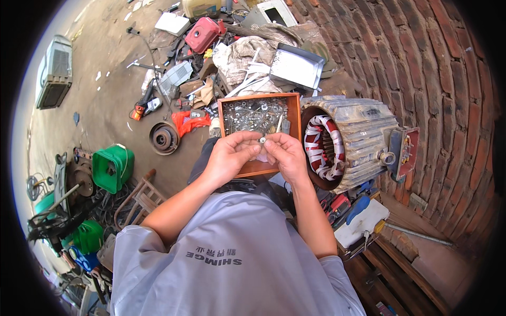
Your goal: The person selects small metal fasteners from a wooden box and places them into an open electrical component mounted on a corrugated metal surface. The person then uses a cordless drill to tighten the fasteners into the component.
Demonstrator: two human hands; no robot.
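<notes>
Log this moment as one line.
left hand, right hand: holding small round metal part | below: wooden box of loose fasteners | right: open-ended electric motor

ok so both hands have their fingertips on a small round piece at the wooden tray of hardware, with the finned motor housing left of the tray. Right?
Wrong side: the finned motor housing is right of the wooden tray, per the head view. Left hand and right hand do meet at the small round piece.
</notes>
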